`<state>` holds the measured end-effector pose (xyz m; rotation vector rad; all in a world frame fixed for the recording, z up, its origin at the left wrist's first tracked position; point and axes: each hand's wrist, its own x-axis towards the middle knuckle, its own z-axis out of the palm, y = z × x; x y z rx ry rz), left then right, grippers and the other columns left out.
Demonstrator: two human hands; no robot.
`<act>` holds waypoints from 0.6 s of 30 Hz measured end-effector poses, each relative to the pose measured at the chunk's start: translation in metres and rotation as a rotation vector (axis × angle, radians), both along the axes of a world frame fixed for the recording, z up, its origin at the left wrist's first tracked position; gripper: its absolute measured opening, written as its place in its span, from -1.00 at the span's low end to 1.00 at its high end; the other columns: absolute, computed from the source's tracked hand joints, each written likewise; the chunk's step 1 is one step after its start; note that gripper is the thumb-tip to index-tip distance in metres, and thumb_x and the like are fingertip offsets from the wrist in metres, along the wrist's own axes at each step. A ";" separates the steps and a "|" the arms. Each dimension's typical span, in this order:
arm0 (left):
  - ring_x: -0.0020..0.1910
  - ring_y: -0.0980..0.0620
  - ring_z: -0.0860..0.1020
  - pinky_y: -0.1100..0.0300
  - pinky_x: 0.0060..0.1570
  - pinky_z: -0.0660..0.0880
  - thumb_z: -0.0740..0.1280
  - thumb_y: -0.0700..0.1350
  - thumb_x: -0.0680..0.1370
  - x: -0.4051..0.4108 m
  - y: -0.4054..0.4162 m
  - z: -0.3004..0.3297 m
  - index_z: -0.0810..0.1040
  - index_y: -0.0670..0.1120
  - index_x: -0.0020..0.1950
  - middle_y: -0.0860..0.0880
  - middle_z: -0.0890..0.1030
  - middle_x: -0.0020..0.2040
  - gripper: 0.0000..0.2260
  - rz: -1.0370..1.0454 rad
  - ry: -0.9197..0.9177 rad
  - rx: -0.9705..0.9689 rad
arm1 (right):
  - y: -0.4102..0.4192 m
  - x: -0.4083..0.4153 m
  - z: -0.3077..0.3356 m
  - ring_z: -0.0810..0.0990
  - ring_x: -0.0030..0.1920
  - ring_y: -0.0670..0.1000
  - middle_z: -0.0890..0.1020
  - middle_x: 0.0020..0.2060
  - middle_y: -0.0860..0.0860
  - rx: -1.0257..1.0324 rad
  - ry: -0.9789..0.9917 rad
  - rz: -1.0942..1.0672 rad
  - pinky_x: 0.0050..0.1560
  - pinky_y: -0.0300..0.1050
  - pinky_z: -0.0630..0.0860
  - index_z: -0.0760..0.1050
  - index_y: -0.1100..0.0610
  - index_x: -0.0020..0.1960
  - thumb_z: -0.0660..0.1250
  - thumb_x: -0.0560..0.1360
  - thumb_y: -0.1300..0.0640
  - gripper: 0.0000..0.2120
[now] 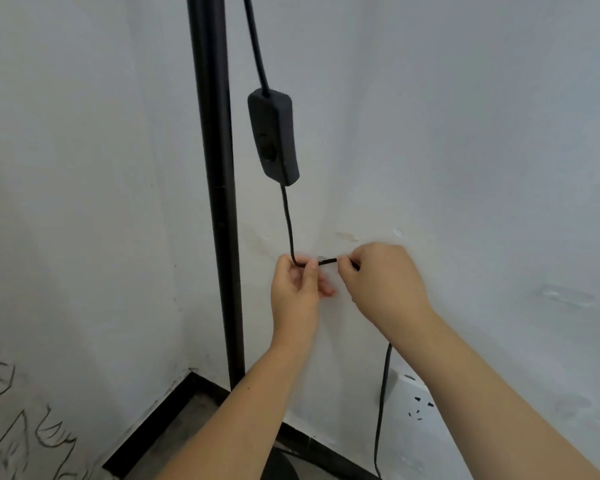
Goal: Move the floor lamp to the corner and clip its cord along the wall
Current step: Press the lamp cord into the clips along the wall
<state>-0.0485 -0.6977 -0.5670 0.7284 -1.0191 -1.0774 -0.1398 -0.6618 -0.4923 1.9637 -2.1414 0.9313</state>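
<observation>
White corner wall (465,133) | your left hand (297,289) and right hand (383,275) fingers pinch the lamp cord (288,223) taut | risk: dangling inline switch (273,136) drags it free.

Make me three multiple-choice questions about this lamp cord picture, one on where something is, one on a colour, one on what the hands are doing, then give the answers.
1. Where does the inline switch hang?
A. Right of the lamp pole, above the hands
B. On the floor
C. Left of the pole

2. What colour is the cord?
A. White
B. Black
C. Red

3. What are the hands doing?
A. Both hang free
B. Only one touches the cord
C. The left hand and right hand each pinch the cord against the wall

Answers:
1 A: the switch dangles just right of the pole, higher than both hands.
2 B: the cord is black from the switch down to the fingers.
3 C: a short horizontal run of cord spans between the two pinching hands.
</observation>
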 end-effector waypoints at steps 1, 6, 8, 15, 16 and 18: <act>-0.42 0.08 0.54 0.22 -0.29 0.57 0.22 -0.22 0.59 -0.001 0.000 0.000 0.45 -0.09 -0.13 0.06 0.54 -0.42 -0.89 -0.028 0.044 0.007 | 0.000 0.000 -0.001 0.46 -0.47 0.15 0.49 -0.54 0.13 0.005 -0.019 -0.011 -0.45 -0.08 0.39 0.27 0.20 -0.50 0.16 0.51 0.11 -0.58; -0.52 0.09 0.48 0.21 -0.41 0.52 0.24 -0.20 0.59 -0.002 -0.005 0.005 0.41 -0.11 -0.11 0.09 0.50 -0.49 -0.92 -0.088 0.176 0.079 | 0.013 -0.005 -0.027 0.61 -0.56 0.02 0.62 -0.55 0.06 0.156 -0.318 0.032 -0.42 -0.17 0.54 0.57 0.20 -0.28 0.13 0.57 -0.02 -0.58; -0.53 0.10 0.47 0.23 -0.44 0.51 0.24 -0.21 0.58 -0.001 -0.005 0.006 0.39 -0.12 -0.11 0.09 0.49 -0.50 -0.92 -0.102 0.222 0.102 | 0.019 -0.007 -0.043 0.56 -0.60 -0.04 0.57 -0.59 0.01 0.234 -0.555 0.084 -0.48 -0.24 0.48 0.58 0.15 -0.20 0.11 0.59 -0.03 -0.61; -0.53 0.12 0.44 0.26 -0.45 0.50 0.23 -0.21 0.59 -0.005 -0.011 0.014 0.44 -0.08 -0.17 0.09 0.47 -0.50 -0.86 -0.115 0.228 0.156 | 0.049 -0.063 -0.074 0.44 -0.54 -0.09 0.48 -0.58 -0.08 0.605 -0.835 0.190 -0.42 -0.32 0.36 0.56 0.15 -0.20 0.12 0.60 0.01 -0.64; -0.54 0.13 0.43 0.27 -0.45 0.50 0.23 -0.20 0.59 -0.005 -0.011 0.014 0.44 -0.07 -0.17 0.10 0.46 -0.50 -0.86 -0.097 0.193 0.156 | 0.055 -0.076 -0.069 0.42 -0.53 -0.07 0.47 -0.58 -0.07 0.639 -0.848 0.177 -0.38 -0.28 0.35 0.55 0.15 -0.22 0.14 0.60 0.02 -0.65; -0.54 0.13 0.43 0.26 -0.45 0.50 0.23 -0.19 0.59 -0.005 -0.011 0.014 0.43 -0.05 -0.17 0.07 0.46 -0.46 -0.86 -0.070 0.147 0.145 | 0.070 -0.102 -0.055 0.41 -0.51 -0.06 0.46 -0.55 -0.04 0.690 -0.879 0.153 -0.33 -0.23 0.37 0.55 0.17 -0.23 0.18 0.59 0.07 -0.69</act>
